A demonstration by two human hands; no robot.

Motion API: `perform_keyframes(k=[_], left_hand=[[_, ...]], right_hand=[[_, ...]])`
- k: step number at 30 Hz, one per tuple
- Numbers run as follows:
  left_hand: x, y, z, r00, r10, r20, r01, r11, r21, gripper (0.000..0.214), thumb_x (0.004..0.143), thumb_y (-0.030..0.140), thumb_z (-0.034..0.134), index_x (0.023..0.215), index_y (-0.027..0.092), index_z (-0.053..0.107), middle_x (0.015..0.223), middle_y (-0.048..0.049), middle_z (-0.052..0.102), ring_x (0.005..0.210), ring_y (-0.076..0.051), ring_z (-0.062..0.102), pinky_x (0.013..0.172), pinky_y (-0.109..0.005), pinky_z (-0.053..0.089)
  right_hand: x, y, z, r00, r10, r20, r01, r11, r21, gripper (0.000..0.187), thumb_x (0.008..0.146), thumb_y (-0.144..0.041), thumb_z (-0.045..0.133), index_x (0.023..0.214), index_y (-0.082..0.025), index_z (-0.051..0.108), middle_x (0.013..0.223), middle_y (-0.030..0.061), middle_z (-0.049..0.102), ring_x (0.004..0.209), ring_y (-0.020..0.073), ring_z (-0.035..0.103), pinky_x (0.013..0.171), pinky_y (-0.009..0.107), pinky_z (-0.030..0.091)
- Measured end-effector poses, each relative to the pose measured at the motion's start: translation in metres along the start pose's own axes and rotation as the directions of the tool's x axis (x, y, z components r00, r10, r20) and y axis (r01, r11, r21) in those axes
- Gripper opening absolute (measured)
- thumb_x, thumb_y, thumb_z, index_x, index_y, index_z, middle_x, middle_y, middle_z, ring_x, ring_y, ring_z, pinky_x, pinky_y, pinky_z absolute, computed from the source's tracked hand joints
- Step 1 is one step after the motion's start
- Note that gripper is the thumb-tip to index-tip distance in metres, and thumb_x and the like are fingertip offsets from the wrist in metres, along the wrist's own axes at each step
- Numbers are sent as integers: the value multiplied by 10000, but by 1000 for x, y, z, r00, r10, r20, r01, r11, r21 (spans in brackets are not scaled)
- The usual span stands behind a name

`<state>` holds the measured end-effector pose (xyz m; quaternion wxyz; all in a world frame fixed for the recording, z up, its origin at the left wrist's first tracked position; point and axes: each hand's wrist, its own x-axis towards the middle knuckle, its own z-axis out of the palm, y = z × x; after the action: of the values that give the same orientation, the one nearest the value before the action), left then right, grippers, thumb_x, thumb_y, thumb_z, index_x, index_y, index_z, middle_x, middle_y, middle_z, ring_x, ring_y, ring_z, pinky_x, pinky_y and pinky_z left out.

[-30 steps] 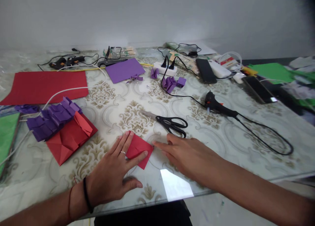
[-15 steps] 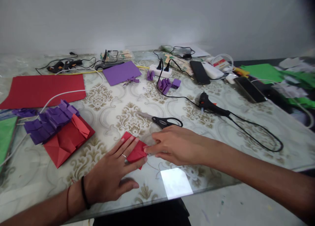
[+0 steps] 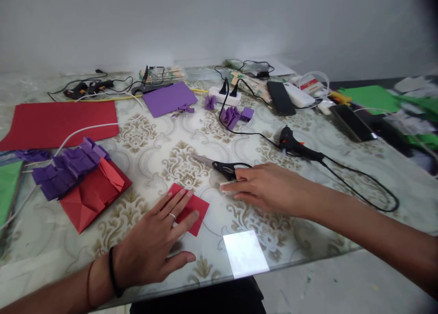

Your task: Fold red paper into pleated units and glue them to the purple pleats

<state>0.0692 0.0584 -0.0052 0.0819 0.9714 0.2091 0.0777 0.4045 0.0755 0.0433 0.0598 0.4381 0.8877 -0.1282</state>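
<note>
My left hand (image 3: 160,234) lies flat with its fingers stretched out, pressing a small square of red paper (image 3: 201,209) against the table. My right hand (image 3: 263,188) is off to the right of that square, its fingers drawn together, with something small and pale at the fingertips that I cannot make out. Just behind those fingers lie the scissors (image 3: 224,169) with black handles, blades pointing left; the hand partly covers a handle. A black glue gun (image 3: 297,147) rests on its side farther right.
Folded purple paper pieces (image 3: 70,166) sit over red folded paper (image 3: 92,198) at left. Behind are large red sheets (image 3: 65,122), a purple sheet (image 3: 170,99), a white power strip (image 3: 224,95) and phones (image 3: 280,98). The glue gun's cord (image 3: 376,204) loops toward the right.
My right hand has moved right and away from the red paper, up to the scissors. More of the red square shows now. My left hand stays on it, index finger slightly shifted.
</note>
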Motion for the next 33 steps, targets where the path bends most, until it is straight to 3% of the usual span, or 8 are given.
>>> perform_keyframes(k=[3, 7, 11, 15, 19, 22, 25, 33], left_hand=[[-7, 3, -7, 999, -34, -15, 35, 997, 71, 758, 1039, 655, 507, 1578, 123, 473, 1682, -199, 442, 1532, -386, 445, 1192, -541, 410], [-9, 18, -9, 995, -101, -11, 101, 985, 141, 830, 1035, 753, 389, 1504, 87, 545, 1459, -202, 671, 1277, -382, 654, 1028, -524, 521], [2, 31, -2, 990, -135, -41, 140, 973, 184, 595, 1105, 525, 398, 1330, 35, 651, 1289, -237, 729, 1122, -356, 709, 949, -500, 574], [9, 21, -2, 997, -47, -67, 52, 996, 77, 414, 1075, 361, 487, 1288, 47, 653, 1408, -246, 656, 1341, -380, 610, 1134, -544, 504], [-2, 3, -8, 992, 119, 34, -117, 991, -58, 579, 1062, 461, 539, 1505, 88, 525, 1687, -215, 413, 1606, -363, 325, 1274, -534, 376], [-11, 1, -4, 994, 72, 87, -69, 997, -27, 743, 1045, 597, 547, 1619, 142, 425, 1739, -193, 333, 1636, -376, 257, 1296, -566, 311], [-10, 8, 4, 998, 13, 55, -16, 998, 57, 854, 1023, 715, 489, 1644, 137, 392, 1732, -216, 335, 1642, -414, 218, 1299, -616, 230], [-2, 13, 10, 1000, 23, 7, -24, 996, 83, 960, 1005, 769, 458, 1642, 57, 366, 1719, -249, 342, 1639, -381, 248, 1316, -504, 187]], right_hand=[[-14, -4, 1, 994, 104, -25, -102, 992, 73, 441, 1042, -262, 585, 1462, -376, 662, 986, 43, 673, 720, 176, 647, 632, 293, 397], [-17, -25, -2, 980, 198, -29, -193, 973, 130, 479, 1053, -261, 531, 1510, -376, 610, 1023, 52, 654, 691, 170, 636, 628, 299, 427], [0, -60, -4, 971, 232, 57, -237, 967, 98, 501, 1005, -191, 555, 1475, -345, 634, 988, 56, 673, 678, 187, 633, 609, 307, 394], [12, -86, 5, 972, 210, 110, -220, 971, 90, 410, 1021, -179, 534, 1390, -304, 661, 940, 51, 684, 697, 206, 669, 606, 315, 364], [11, -84, 12, 959, 235, 157, -252, 963, 101, 375, 1028, -180, 534, 1357, -303, 664, 979, 49, 686, 746, 205, 694, 606, 299, 345], [10, -77, 5, 946, 278, 167, -297, 950, 97, 385, 1042, -192, 520, 1385, -311, 650, 1031, 51, 685, 736, 191, 686, 600, 295, 336], [15, -78, -4, 944, 274, 182, -290, 955, 69, 414, 1067, -212, 502, 1448, -331, 613, 1063, 56, 686, 736, 200, 696, 591, 306, 330], [35, -90, -5, 943, 224, 245, -236, 972, 20, 526, 1023, -148, 526, 1522, -311, 569, 1080, 95, 708, 861, 256, 751, 597, 312, 387]])
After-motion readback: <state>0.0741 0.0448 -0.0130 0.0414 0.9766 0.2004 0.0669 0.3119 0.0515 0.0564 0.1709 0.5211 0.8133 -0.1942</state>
